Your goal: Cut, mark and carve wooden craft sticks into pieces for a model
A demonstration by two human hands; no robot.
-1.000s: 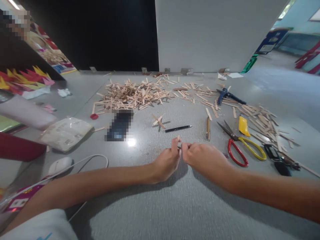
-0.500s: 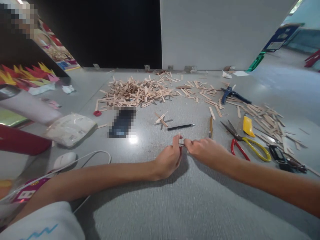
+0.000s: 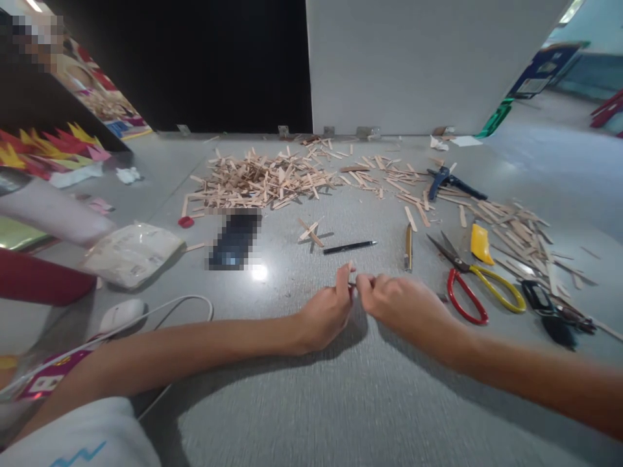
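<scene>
My left hand (image 3: 327,318) and my right hand (image 3: 400,303) meet above the grey tabletop, fingertips almost touching. Both are closed in a pinch around something small and thin, mostly hidden by the fingers; its kind cannot be made out. Just beyond them lies a black pen (image 3: 350,247). Behind the pen, a small star-shaped piece of crossed wooden sticks (image 3: 310,232) rests on the table. A yellowish cutter knife (image 3: 408,248) lies past my right hand. Scissors with one red and one yellow handle (image 3: 466,268) lie open to its right.
A heap of wooden sticks (image 3: 265,178) spreads along the back, with more sticks (image 3: 520,233) at right. Dark blue pliers (image 3: 452,183), a yellow piece (image 3: 481,244) and a black-handled tool (image 3: 538,297) lie there. A phone (image 3: 236,240), plastic packet (image 3: 134,253) and white cable (image 3: 182,298) are left.
My right hand has drawn slightly nearer and turned, closing up to my left fingertips and uncovering more of the red scissor handle. My left hand stays about where it was.
</scene>
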